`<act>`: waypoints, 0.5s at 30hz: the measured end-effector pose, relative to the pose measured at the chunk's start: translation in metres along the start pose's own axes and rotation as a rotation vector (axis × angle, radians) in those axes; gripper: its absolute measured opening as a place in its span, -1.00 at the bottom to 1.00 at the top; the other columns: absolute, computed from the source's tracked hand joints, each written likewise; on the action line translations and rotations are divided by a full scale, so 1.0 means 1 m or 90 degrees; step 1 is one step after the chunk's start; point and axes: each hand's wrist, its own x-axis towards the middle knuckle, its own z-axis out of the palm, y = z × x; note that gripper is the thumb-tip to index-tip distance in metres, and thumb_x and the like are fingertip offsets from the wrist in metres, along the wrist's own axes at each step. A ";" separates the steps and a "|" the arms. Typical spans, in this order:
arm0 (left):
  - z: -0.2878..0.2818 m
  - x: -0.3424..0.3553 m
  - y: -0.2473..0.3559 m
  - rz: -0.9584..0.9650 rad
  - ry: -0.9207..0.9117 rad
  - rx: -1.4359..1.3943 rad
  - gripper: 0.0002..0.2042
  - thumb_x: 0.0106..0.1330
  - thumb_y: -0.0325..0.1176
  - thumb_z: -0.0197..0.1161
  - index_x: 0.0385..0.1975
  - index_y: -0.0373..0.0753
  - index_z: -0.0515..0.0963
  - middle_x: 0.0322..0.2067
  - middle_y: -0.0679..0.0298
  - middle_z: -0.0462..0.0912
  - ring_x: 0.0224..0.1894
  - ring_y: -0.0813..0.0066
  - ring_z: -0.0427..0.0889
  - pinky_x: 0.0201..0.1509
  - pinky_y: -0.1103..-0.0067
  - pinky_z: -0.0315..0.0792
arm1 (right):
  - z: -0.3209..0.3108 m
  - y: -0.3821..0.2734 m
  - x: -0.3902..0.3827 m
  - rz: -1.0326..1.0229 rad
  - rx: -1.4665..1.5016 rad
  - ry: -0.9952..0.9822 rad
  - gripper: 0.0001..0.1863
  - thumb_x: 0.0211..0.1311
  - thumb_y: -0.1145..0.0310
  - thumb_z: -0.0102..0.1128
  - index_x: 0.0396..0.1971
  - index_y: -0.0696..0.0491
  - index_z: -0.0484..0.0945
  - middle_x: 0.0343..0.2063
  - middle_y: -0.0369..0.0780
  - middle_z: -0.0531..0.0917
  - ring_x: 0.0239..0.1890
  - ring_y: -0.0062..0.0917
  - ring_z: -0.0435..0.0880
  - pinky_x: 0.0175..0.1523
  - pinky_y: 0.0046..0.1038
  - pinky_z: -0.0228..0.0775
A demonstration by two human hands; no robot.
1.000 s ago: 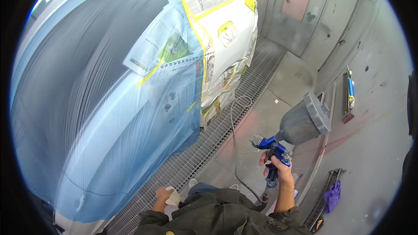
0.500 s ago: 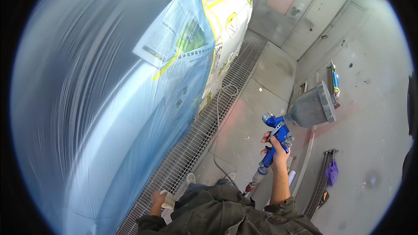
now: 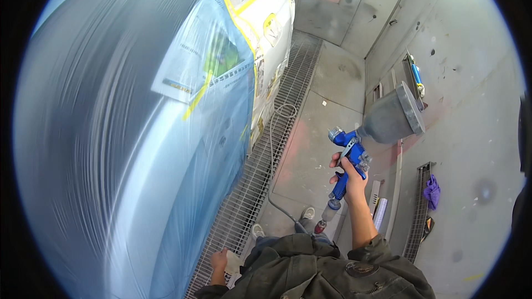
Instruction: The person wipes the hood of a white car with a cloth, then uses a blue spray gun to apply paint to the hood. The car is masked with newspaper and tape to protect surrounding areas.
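A blue paint spray gun (image 3: 351, 149) is gripped by my right hand (image 3: 353, 180), its fingers round the handle and near the trigger. On top of the gun sits a large grey cup (image 3: 390, 117), tilted to the right. A hose (image 3: 282, 210) runs from below the handle toward the floor. Low down, my left hand (image 3: 219, 258) is closed on a pale cream piece (image 3: 233, 264); whether it is cloth or paper I cannot tell. To the left stands a car body (image 3: 281, 19) masked with film, newspaper and yellow tape. The gun is apart from it.
Blue translucent film (image 3: 183, 171) drapes the car's near side. A metal floor grating (image 3: 266, 160) runs alongside it. On the right wall (image 3: 471, 133) are a wire rack (image 3: 419, 210), a purple cloth (image 3: 431, 192) and a small shelf (image 3: 414, 75). The hose loops over the grating.
The view has shifted, so the car sits further left. My right hand still grips the spray gun, and my left hand keeps the pale piece, now lower in view.
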 end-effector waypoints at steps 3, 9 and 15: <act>0.005 -0.001 0.027 -0.008 0.011 -0.002 -0.43 0.26 0.18 0.18 -0.40 -0.36 0.67 -0.42 -0.16 0.64 -0.26 -0.16 0.64 -0.13 0.13 0.45 | -0.017 -0.003 0.019 -0.006 0.010 -0.003 -0.74 0.32 0.45 0.13 -0.02 0.16 0.50 -0.21 -0.16 0.67 -0.25 -0.48 0.66 -0.55 -0.50 0.54; 0.037 0.001 0.094 -0.035 0.016 0.067 -0.37 0.24 0.25 0.16 -0.32 -0.36 0.71 -0.27 -0.16 0.68 -0.09 -0.17 0.64 0.03 0.15 0.46 | -0.087 -0.016 0.077 0.012 0.037 -0.073 -0.75 0.32 0.42 0.15 -0.05 0.19 0.52 -0.22 -0.13 0.66 -0.25 -0.46 0.66 -0.53 -0.48 0.56; 0.100 -0.008 0.165 -0.020 0.054 0.088 -0.31 0.19 0.29 0.20 -0.19 -0.38 0.69 -0.18 -0.21 0.66 -0.02 -0.17 0.62 0.08 0.14 0.44 | -0.170 -0.045 0.150 0.001 0.037 -0.164 -0.70 0.29 0.33 0.15 -0.06 0.17 0.50 -0.23 -0.13 0.63 -0.25 -0.45 0.65 -0.55 -0.53 0.55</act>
